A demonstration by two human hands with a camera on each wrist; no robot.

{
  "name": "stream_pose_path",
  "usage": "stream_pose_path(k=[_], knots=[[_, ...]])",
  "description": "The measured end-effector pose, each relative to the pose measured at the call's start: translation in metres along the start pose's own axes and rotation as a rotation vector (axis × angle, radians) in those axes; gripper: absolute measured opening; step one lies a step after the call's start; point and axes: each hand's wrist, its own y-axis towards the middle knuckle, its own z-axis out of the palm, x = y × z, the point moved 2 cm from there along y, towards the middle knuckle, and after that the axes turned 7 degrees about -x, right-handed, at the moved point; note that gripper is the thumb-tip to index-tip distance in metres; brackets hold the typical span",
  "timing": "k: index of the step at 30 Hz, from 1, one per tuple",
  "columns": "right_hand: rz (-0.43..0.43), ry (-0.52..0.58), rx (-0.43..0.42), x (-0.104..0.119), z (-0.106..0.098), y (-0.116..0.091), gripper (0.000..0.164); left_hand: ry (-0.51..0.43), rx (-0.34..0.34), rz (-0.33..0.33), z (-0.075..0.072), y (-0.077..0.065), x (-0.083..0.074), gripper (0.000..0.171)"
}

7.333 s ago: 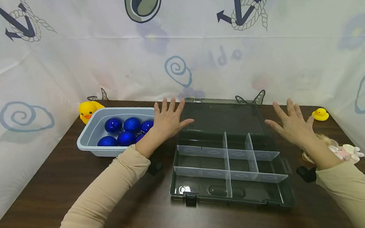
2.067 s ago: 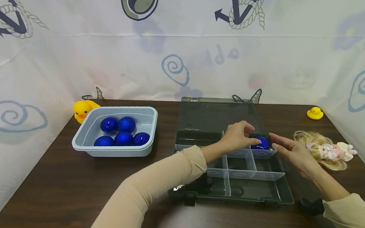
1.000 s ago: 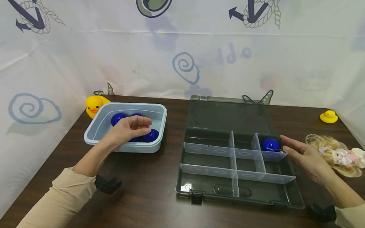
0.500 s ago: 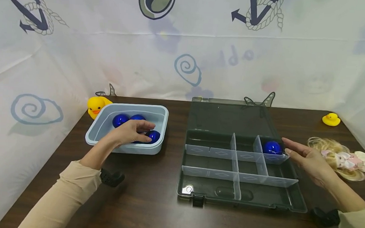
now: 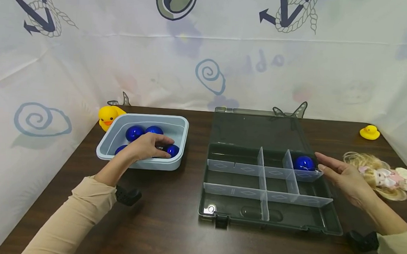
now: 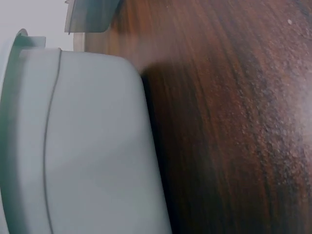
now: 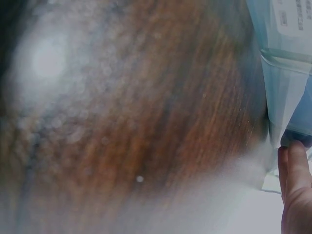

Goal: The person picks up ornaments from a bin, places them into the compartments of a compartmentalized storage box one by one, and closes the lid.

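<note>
Several blue Christmas baubles lie in the pale blue basin on the left. My left hand reaches over the basin's front rim, with its thumb and fingers on either side of the rightmost bauble; I cannot tell whether they grip it. Another blue bauble sits in the back right compartment of the dark see-through organizer box. Beside that compartment, my right hand touches the box's right edge, its fingers extended and thumb apart. In the right wrist view, fingertips meet the box wall.
The box lid lies folded back. A large yellow rubber duck stands behind the basin, and a small duck at the back right. A blond doll lies right of the right hand. Patterned white cloth hangs behind the table.
A bauble has gone from the basin into the back right compartment. My left hand has moved from the box back to the basin and lower onto the rightmost bauble. My right hand stays at the box edge.
</note>
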Motion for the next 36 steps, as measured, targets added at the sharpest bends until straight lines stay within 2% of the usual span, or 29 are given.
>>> stream_pose_path(k=[6, 11, 16, 19, 22, 26, 32, 36], knots=[[-0.025, 0.027, -0.005, -0.001, 0.000, 0.000, 0.056, -0.076, -0.010, -0.039, -0.006, 0.000, 0.000, 0.052], [-0.024, 0.016, -0.005, -0.002, -0.001, -0.001, 0.057, -0.159, -0.044, -0.036, -0.021, -0.001, -0.007, 0.054], [-0.010, 0.010, -0.010, -0.001, -0.001, -0.002, 0.059, -0.215, -0.111, -0.034, -0.038, -0.002, -0.029, 0.054], [-0.016, 0.010, -0.009, 0.001, -0.001, -0.002, 0.059, -0.276, -0.146, -0.011, -0.038, 0.001, -0.047, 0.053], [-0.032, 0.023, -0.012, 0.002, 0.001, 0.000, 0.059, -0.369, -0.153, 0.029, -0.026, 0.010, -0.066, 0.051], [-0.044, 0.016, -0.016, 0.004, 0.000, 0.000, 0.058, -0.478, -0.122, 0.063, 0.005, 0.030, -0.099, 0.050], [-0.027, -0.061, -0.012, 0.005, -0.002, 0.000, 0.057, -0.577, -0.105, 0.110, 0.055, 0.059, -0.149, 0.047], [-0.025, -0.030, -0.019, 0.005, -0.002, 0.000, 0.058, -0.589, -0.112, 0.112, 0.087, 0.072, -0.169, 0.046]])
